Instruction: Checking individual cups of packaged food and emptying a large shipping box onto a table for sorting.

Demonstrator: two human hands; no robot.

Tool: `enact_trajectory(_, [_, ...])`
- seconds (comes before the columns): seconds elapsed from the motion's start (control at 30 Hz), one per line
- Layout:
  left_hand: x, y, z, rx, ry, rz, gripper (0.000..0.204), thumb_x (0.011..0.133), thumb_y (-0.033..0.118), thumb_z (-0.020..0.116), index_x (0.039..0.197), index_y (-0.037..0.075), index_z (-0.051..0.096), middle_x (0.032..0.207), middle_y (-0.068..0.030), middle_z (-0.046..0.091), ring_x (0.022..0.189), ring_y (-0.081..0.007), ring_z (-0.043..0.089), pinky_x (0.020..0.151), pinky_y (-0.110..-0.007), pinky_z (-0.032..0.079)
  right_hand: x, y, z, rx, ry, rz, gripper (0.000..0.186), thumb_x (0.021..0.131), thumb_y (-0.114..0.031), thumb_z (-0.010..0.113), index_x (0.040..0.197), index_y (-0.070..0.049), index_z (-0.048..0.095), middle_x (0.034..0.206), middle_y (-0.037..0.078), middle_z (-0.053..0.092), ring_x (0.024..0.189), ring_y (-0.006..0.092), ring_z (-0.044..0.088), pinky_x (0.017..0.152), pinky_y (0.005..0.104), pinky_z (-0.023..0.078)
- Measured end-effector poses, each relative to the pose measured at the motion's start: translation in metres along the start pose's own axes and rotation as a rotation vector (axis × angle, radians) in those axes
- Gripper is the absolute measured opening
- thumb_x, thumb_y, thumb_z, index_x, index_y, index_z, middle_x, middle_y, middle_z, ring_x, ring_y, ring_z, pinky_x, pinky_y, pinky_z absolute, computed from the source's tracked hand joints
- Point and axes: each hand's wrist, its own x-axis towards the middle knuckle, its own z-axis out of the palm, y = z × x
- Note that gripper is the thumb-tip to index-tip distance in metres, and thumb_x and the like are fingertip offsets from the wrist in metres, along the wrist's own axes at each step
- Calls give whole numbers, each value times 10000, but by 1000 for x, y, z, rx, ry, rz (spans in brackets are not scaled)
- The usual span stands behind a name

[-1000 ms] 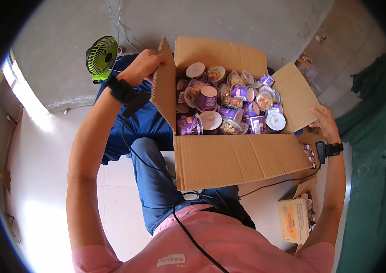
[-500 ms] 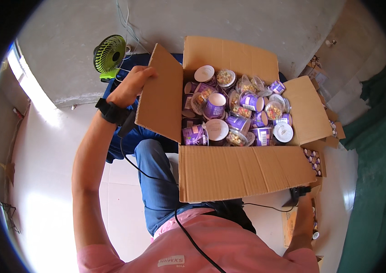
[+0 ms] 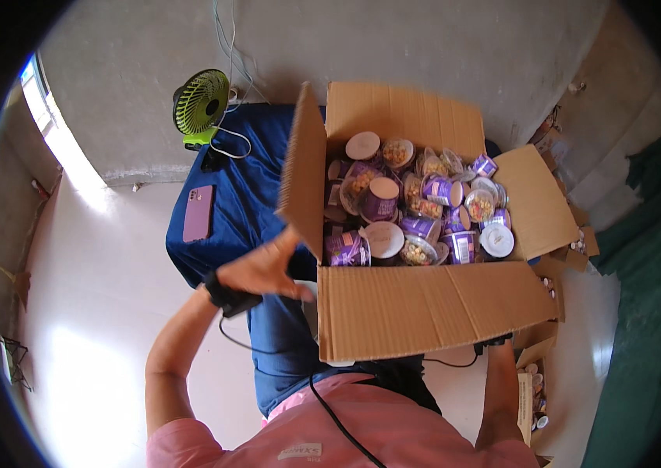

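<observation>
Head view: box of cups before the person, long axis left to right.
I see it rightward of the left hand, whose fingers spread, apparently unloaded, just beside it; right hand hidden under front flap, grip I can't tell.

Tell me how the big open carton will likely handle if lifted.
The carton is probably fairly heavy, being full of cups. Its flaps will likely swing, since they splay open, unfastened. Tilting may make the cups slide or spill, as they lie loosely jumbled.
</observation>
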Motion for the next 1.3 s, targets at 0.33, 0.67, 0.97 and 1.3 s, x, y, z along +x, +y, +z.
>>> enact_trajectory(0.33, [11, -10, 74, 265, 442, 89, 821, 826, 103, 563, 1443, -3, 32, 1449, -309, 172, 1335, -445, 249, 1069, -390, 301, -25, 8, -16, 82, 158, -31, 584, 944, -430, 506, 1318, 11, 430, 1299, 95, 492, 1195, 160, 447, 991, 291, 347])
enact_trajectory(0.67, [10, -10, 84, 442, 544, 50, 730, 868, 198, 553, 1338, -177, 139, 1095, -360, 529, 1028, -453, 553, 874, -435, 458, -34, -3, -29, 151, 320, -169, 642, 919, -511, 506, 1279, 20, 475, 1276, 99, 512, 1180, 174, 463, 977, 299, 364])
enact_trajectory(0.97, [16, 24, 83, 420, 677, 4, 871, 917, 573, 413, 1355, -147, 194, 811, -296, 631, 786, -431, 638, 723, -452, 510, -46, -41, -26, -134, 363, -191, 850, 859, -651, 479, 1309, 70, 453, 1331, 198, 481, 1234, 249, 443, 1008, 322, 352])
enact_trajectory(1.3, [27, 17, 91, 474, 765, -88, 784, 898, 638, 365, 1080, -120, 453, 761, -298, 626, 755, -436, 635, 674, -472, 510, -16, -31, -50, -283, 366, -117, 993, 791, -756, 450, 1269, 115, 475, 1312, 249, 483, 1241, 285, 443, 1033, 338, 326])
